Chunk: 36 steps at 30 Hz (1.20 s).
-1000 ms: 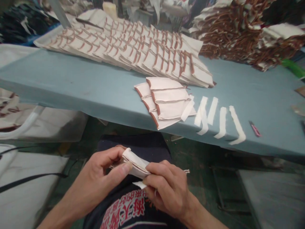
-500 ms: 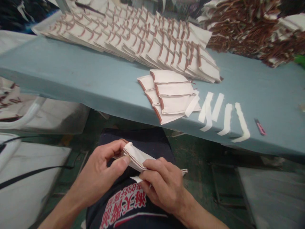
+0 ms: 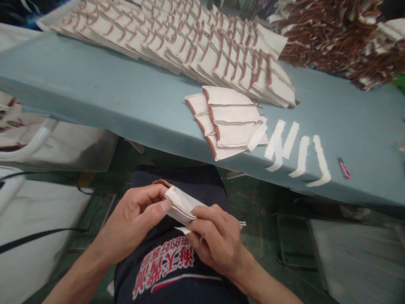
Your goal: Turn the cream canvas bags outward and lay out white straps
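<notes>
A folded white fabric piece [image 3: 184, 203] with brown edging is stretched between my hands above my lap. My left hand [image 3: 136, 215] pinches its left end between thumb and fingers, where a brown strip sticks out behind. Farther right, my right hand [image 3: 218, 232] grips the same piece with the fingers wrapped over its top and the thumb beneath. A small white end pokes out under the right fingers; I cannot tell whether it belongs to the piece. Two sewn panels [image 3: 236, 112], white with brown edges, lie overlapped on the table's near edge.
Rows of overlapping white panels [image 3: 190, 46] cover the back of the blue table [image 3: 88, 88]. White strips [image 3: 303, 154] hang over its near edge, beside a small pink tool [image 3: 344, 168]. A brown and white fabric heap [image 3: 341, 38] stands back right. At left is a white bin [image 3: 79, 145].
My left fingers have shifted on the folded end, and the brown strip behind them now shows more. The right hand keeps its grip. The view has tilted slightly.
</notes>
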### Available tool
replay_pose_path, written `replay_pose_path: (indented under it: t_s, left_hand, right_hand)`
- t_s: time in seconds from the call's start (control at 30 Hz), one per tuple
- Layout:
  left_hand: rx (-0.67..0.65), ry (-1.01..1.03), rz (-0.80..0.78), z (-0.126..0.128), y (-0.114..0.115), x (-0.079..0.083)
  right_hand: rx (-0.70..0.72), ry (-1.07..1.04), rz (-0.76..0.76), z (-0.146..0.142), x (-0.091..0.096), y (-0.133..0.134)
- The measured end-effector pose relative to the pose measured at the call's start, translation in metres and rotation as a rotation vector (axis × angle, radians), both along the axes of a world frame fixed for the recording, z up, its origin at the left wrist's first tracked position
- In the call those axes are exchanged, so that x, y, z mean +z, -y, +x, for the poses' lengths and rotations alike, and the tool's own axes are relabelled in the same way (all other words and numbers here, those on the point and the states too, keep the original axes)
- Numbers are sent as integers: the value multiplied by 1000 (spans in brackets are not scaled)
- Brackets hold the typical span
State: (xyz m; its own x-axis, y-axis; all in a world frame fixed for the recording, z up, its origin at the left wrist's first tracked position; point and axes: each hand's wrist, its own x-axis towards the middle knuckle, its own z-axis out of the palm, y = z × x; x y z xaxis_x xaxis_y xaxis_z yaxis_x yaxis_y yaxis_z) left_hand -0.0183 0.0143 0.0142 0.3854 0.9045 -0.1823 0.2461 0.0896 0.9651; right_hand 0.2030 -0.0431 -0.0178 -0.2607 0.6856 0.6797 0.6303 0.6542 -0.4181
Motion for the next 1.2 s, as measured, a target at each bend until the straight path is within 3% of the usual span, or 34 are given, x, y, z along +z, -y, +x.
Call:
replay_pose_path:
  t_s: [0.57,0.77,0.97,1.2]
  left_hand:
    - [-25,31,36,1,-1,-1]
    - [-38,-56,63,2,-1,2]
    - [-67,-85,126,12,-3,7]
    - [-38,-77,191,17,-1,10]
  right_hand:
    - [-31,-35,-80,-2,-4,6]
    - [-21,-150,-152,-1,10,7]
    - [81,43,21,2,25,-6]
    - [76,155,76,6,19,-15]
